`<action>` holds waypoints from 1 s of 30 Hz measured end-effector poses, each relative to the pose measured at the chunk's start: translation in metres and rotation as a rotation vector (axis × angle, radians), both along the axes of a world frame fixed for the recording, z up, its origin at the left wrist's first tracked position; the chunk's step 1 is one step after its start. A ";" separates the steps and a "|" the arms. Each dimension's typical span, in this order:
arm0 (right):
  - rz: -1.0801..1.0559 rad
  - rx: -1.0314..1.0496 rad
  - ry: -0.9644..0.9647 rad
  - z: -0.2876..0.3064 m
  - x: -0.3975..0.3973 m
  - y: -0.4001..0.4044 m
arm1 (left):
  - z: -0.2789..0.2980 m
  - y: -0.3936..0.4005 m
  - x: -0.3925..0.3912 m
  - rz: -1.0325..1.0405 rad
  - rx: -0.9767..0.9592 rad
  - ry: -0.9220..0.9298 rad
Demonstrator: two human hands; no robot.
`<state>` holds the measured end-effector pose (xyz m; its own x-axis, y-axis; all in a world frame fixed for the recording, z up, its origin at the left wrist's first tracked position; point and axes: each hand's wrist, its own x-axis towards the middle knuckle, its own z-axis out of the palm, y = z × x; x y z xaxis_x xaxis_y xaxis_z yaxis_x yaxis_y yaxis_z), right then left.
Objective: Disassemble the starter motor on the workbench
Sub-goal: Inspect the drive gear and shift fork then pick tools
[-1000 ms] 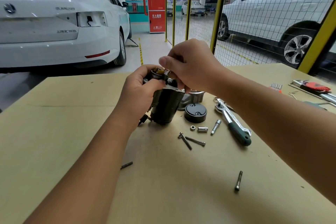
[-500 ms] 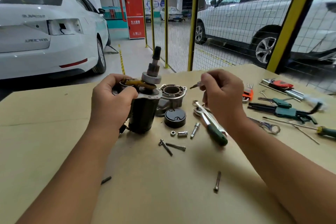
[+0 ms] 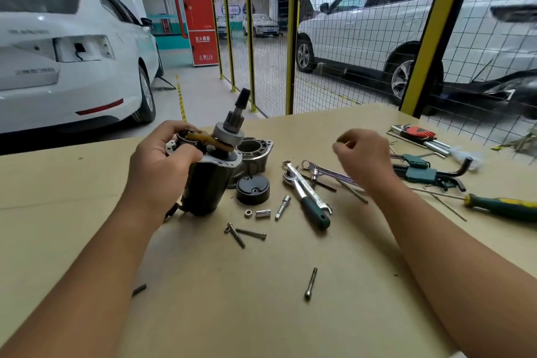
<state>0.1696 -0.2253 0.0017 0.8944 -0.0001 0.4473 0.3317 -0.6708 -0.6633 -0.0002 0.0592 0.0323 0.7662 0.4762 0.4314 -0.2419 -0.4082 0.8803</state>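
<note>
The starter motor stands upright on the workbench, a black body with its pinion shaft pointing up and a yellow fork lever at the top. My left hand grips its upper left side. To the right, above the tools, my right hand hovers apart from the motor, pinching a small metal part too blurred to identify. The removed aluminium nose housing and a black end cap lie just right of the motor.
In front of the motor lie two long bolts, a nut, a socket, an extension and one bolt. A ratchet, wrench, hex keys and screwdriver lie right. A mesh fence stands behind.
My right hand left the top of the motor and moved right over the tools with a small part. The pinion shaft is now uncovered. My left hand kept its grip.
</note>
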 end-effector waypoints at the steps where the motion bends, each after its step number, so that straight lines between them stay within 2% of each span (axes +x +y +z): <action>1: -0.047 -0.044 -0.029 0.003 0.006 -0.007 | -0.001 0.003 0.000 0.011 -0.010 -0.017; 3: -0.114 -0.222 0.008 0.003 0.019 -0.021 | -0.005 0.010 -0.002 0.027 -0.038 -0.038; 6: -0.053 -0.408 0.144 -0.010 0.030 -0.035 | -0.007 0.017 -0.005 -0.011 -0.112 -0.052; 9: -0.030 -0.423 0.162 -0.015 0.035 -0.032 | -0.010 0.018 -0.003 -0.032 -0.154 -0.058; 13: 0.068 -0.314 0.103 -0.010 0.024 -0.028 | -0.013 0.014 0.000 -0.014 -0.176 -0.088; 15: 0.188 -0.376 0.082 -0.006 0.012 -0.025 | -0.013 0.011 -0.001 -0.021 -0.181 -0.092; 17: 0.298 -0.495 0.142 -0.002 0.000 -0.021 | -0.014 0.010 -0.001 -0.018 -0.182 -0.093; 22: 0.156 -0.635 0.113 0.013 -0.013 -0.024 | -0.014 0.010 -0.002 0.009 -0.188 -0.087; 25: 0.135 -0.770 0.259 0.014 -0.016 -0.025 | -0.014 0.011 -0.002 0.009 -0.193 -0.087; 27: 0.194 -0.721 0.323 0.011 -0.014 -0.025 | -0.014 0.011 -0.003 0.003 -0.195 -0.086; 30: 0.224 -0.504 0.293 0.004 -0.008 -0.026 | -0.014 0.011 -0.003 -0.008 -0.205 -0.075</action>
<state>0.1616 -0.2513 0.0054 0.9337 0.3490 0.0799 0.3531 -0.8602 -0.3679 -0.0033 0.0704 0.0181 0.7399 0.5537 0.3820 -0.3121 -0.2205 0.9241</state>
